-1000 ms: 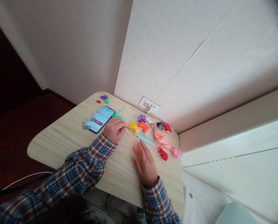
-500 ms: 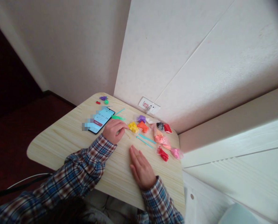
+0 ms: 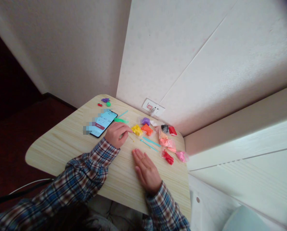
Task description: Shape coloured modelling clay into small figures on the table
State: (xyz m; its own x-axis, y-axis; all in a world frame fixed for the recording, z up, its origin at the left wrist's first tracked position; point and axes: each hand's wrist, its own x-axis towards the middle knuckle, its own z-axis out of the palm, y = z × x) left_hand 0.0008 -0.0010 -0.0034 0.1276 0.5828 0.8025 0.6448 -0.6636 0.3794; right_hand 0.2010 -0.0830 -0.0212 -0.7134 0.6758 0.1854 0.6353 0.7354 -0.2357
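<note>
My left hand (image 3: pixel 117 134) is above the table beside the phone, its fingers curled and closed near the tips. Whatever sits between those fingertips is too small to make out. Just off them is a thin yellow strand (image 3: pixel 133 140), and behind them a bag of yellow clay (image 3: pixel 137 130). Flat on the wood lies my right hand (image 3: pixel 147 170), fingers stretched out and holding nothing; its palm side is hidden. Two light-blue modelling tools (image 3: pixel 151 141) lie beyond the right fingertips. A green bag (image 3: pixel 121 121) lies behind my left hand.
A phone (image 3: pixel 102 124) showing a timer lies left of my hand. Small purple, red and green clay pieces (image 3: pixel 105 100) sit at the far corner. Bags of orange clay (image 3: pixel 147 129), red clay (image 3: pixel 167 157) and other colours lie to the right. A wall socket (image 3: pixel 153 107) holds a plug.
My right hand has shifted slightly toward the left on the table. The left hand keeps nearly the same pose. The whole view has moved a little.
</note>
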